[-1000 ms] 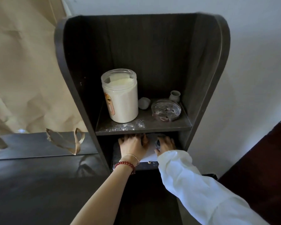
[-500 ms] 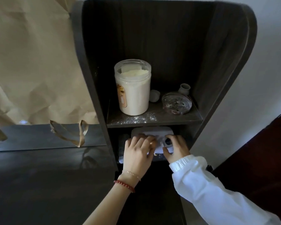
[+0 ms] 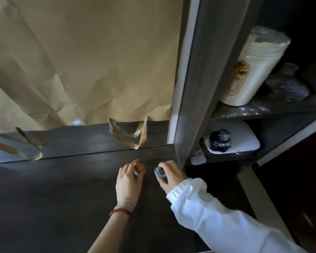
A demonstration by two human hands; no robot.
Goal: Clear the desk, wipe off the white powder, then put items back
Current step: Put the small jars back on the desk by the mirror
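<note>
Dark desk [image 3: 53, 198] surface, right hand [image 3: 169, 175] over its right edge beside the shelf unit [image 3: 193, 106], fingers clamped on a small round object [image 3: 160, 174], left hand [image 3: 130, 178] alongside, fingers loosely curled, holding nothing, powder jar [image 3: 254, 70] on the upper shelf.

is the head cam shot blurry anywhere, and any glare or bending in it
Head view: motion blur smears the white jar and glass dish on the shelf; the left hand and right hand, gripping a small object, look softly blurred too. Pale glare streaks the dark desk; wide-angle distortion leans the shelf's side panel.
</note>
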